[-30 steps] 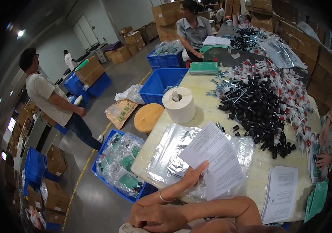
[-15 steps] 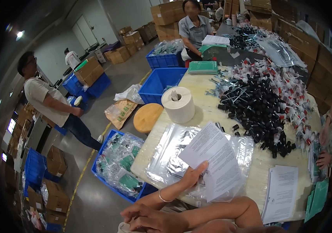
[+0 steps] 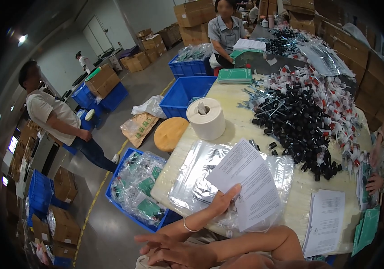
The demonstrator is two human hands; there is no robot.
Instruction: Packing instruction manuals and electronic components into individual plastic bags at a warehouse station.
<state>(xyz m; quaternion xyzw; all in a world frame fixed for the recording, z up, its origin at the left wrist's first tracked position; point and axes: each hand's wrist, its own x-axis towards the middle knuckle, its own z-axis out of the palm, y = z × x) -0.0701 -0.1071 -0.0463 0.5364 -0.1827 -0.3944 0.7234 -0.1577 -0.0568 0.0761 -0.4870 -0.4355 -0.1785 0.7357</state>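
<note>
My left hand (image 3: 222, 201) is closed on printed sheets (image 3: 250, 186), the thumb on top and the other fingers hidden beneath. The sheets fan into two leaves above flat clear plastic bags (image 3: 196, 179) on the table. My right hand (image 3: 174, 253) crosses in front of my left forearm, near the lower edge. It holds nothing visible, and its fingers are stretched and apart. To the right of the held sheets lies a stack of printed sheets (image 3: 324, 222). Beyond them is a large heap of black-capped parts (image 3: 297, 121), beside white droppers with red parts (image 3: 331, 103).
A paper label roll (image 3: 206, 120) stands at the table's left side. Blue crates (image 3: 111, 190) and a round yellow stool (image 3: 171, 134) flank it. Green booklets (image 3: 234, 76) lie farther back. A co-worker's hands (image 3: 375, 181) work at the right edge; others sit or stand beyond.
The fingers of my right hand have lifted and spread. My left hand and its sheets have hardly moved. The seated co-worker sits more upright, and the standing person at the left has turned slightly.
</note>
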